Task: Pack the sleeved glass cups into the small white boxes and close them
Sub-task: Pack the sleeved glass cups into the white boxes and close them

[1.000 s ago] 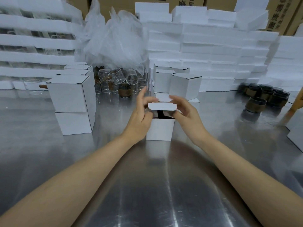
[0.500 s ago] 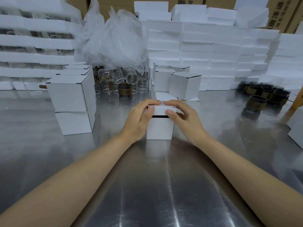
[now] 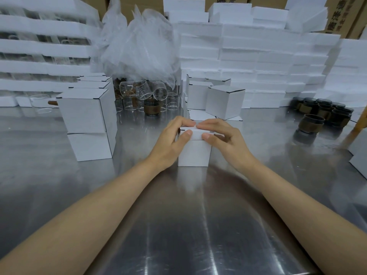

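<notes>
A small white box [image 3: 194,151] stands on the steel table [image 3: 178,225] in front of me, its lid pressed flat. My left hand [image 3: 172,141] grips its left side, fingers on the lid and thumb on the front. My right hand [image 3: 222,139] holds the right side the same way. The box's contents are hidden. Sleeved glass cups [image 3: 325,114] with brown bands stand grouped at the right. One more sleeved cup [image 3: 152,109] stands among clear glasses [image 3: 139,94] at the back centre.
Closed white boxes are stacked at the left [image 3: 87,124] and behind my hands [image 3: 224,103]. White foam slabs [image 3: 258,62] line the back, with crumpled plastic film [image 3: 139,46] over the glasses. More boxes sit at the right edge [image 3: 359,155].
The lid stood raised over the open box a second ago. Both hands have folded it down and now press it flat on top.
</notes>
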Demonstrator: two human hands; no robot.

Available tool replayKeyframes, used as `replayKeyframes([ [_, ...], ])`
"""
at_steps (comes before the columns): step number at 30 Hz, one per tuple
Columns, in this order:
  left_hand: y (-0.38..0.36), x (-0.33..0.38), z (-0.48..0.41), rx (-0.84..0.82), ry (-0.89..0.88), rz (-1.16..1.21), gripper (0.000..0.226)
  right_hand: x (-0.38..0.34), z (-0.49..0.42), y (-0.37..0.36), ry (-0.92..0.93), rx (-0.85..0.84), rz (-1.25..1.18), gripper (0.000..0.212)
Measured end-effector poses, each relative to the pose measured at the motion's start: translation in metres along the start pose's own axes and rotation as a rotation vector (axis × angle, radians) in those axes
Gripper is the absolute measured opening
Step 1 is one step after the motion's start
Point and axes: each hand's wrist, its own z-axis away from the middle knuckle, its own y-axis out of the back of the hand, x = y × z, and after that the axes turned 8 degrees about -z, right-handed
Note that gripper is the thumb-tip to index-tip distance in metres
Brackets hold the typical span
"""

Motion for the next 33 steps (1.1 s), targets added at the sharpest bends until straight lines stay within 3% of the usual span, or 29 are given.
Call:
replayKeyframes([
  [8, 0.001, -0.001, 0.001, 0.0, -0.058, -0.072, 0.051, 0.002, 0.001, -0.001, 0.049, 0.015, 0.072, 0.022],
  [15, 0.009, -0.011, 0.0, -0.072, -0.164, -0.203, 0.049, 0.007, 0.003, 0.005, 0.118, -0.05, 0.277, 0.024],
  [20, 0.008, -0.009, -0.002, -0.072, -0.091, -0.12, 0.021, 0.012, 0.0, 0.005, 0.253, -0.128, 0.48, 0.028],
  [24, 0.003, -0.005, -0.001, -0.081, -0.054, -0.075, 0.021, 0.015, 0.001, 0.006, 0.283, -0.172, 0.6, 0.04],
  [27, 0.003, -0.007, 0.002, -0.1, -0.021, -0.049, 0.028, 0.018, 0.004, 0.007, 0.241, -0.213, 0.585, 0.05],
  [33, 0.003, -0.009, 0.004, -0.171, 0.073, -0.07, 0.078, 0.021, 0.004, 0.002, 0.344, -0.061, 0.495, 0.046],
])
